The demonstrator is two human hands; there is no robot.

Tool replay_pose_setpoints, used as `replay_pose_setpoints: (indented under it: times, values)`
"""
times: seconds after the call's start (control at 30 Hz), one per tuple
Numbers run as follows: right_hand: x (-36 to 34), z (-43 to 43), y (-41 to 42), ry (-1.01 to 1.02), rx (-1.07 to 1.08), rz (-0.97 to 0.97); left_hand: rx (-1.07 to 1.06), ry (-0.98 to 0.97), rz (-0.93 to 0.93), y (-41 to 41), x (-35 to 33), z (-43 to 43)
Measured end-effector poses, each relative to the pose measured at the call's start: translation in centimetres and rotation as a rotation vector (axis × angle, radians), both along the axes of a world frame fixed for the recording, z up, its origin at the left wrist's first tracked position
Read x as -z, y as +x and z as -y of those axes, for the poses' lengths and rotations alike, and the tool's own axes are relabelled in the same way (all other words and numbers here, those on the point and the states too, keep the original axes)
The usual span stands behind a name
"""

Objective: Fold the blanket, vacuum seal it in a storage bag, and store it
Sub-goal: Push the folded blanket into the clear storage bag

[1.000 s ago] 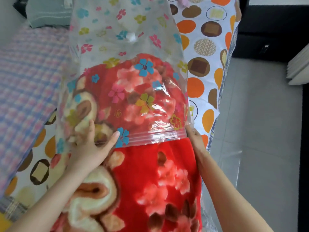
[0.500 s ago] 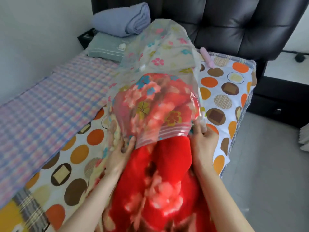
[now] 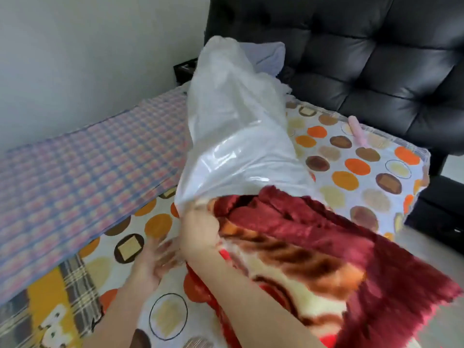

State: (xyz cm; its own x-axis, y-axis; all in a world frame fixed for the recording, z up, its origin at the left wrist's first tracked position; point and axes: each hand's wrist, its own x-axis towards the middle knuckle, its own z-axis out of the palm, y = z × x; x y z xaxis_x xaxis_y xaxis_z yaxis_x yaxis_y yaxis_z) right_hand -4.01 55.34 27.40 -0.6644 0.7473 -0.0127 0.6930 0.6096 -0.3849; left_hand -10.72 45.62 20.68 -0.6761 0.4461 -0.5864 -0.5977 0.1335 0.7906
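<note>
Blanket: red plush. Its far end was inside the storage bag, and its near end lay uncovered on the bed.
Right hand: was at the left corner of the bag's mouth, against the blanket. The fingers were hidden at the rim, so I could not tell whether it gripped.
Left hand: fingers were spread and blurred, holding nothing, just left of the right hand.
Long axis: ran from near right to far, with the bag's far end raised.
Blanket from the grip: the bulk lay right and near of both hands.
Coming move: probably drawing the rim nearward along that axis. The right hand was nearer.
</note>
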Motion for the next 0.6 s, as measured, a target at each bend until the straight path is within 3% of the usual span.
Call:
replay_pose_setpoints:
  times: [0.07, 0.13, 0.27, 0.4, 0.5, 0.6]
  values:
    - [5.2, 2.9, 1.4, -0.403, -0.240, 0.252, -0.039, -0.110, -0.094, -2.6, 0.1, 3.3]
    - [8.2, 5.0, 3.0, -0.459, -0.340, 0.329, 0.002, -0.235, -0.229, -4.3, 0.4, 4.9]
    - [9.8, 6.0, 4.4, -0.338, -0.424, 0.110, 0.309, -0.447, -0.536, -4.1, 3.2, 4.0]
    - [9.5, 2.1, 6.1, 0.207, -0.327, -0.068, 0.581, -0.674, -0.866, -4.3, 6.2, 3.4]
    - [12.0, -0.4, 7.0, 0.228, -0.261, 0.003, 0.669, -0.715, -1.127, -4.7, 7.7, 2.8]
    - [14.8, -0.8, 7.9, 0.229, -0.293, 0.067, 0.765, -0.635, -1.219, -4.8, 8.9, 1.7]
